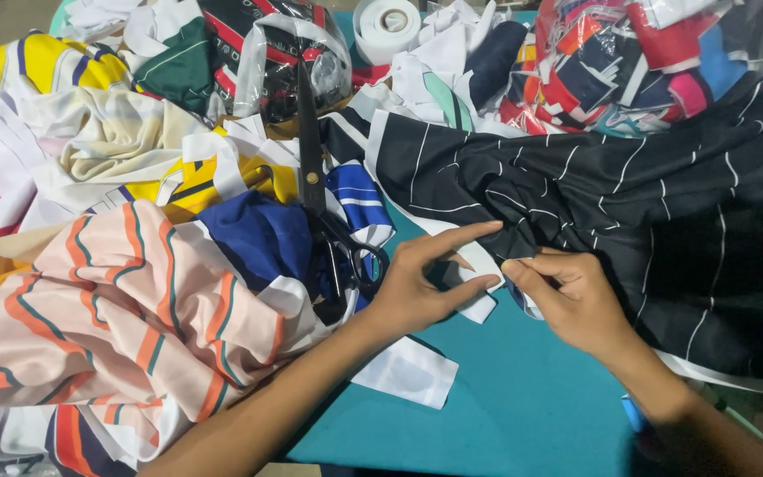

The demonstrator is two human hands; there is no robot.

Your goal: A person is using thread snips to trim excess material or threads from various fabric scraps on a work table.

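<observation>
My left hand (421,283) rests on the edge of a black fabric with thin white stripes (629,194), its index finger stretched out and its other fingers pinching a white strip of that edge. My right hand (567,296) pinches the same white-trimmed edge just to the right, fingers closed on the cloth. Black-handled scissors (315,177) lie just left of my left hand, blades pointing away from me, handles near my thumb.
A teal table top (523,397) shows in front of me. Piled cloth pieces lie on the left, among them a peach striped fabric (125,300). A white tape roll (386,22) and a clear bag of coloured scraps (611,62) sit at the back.
</observation>
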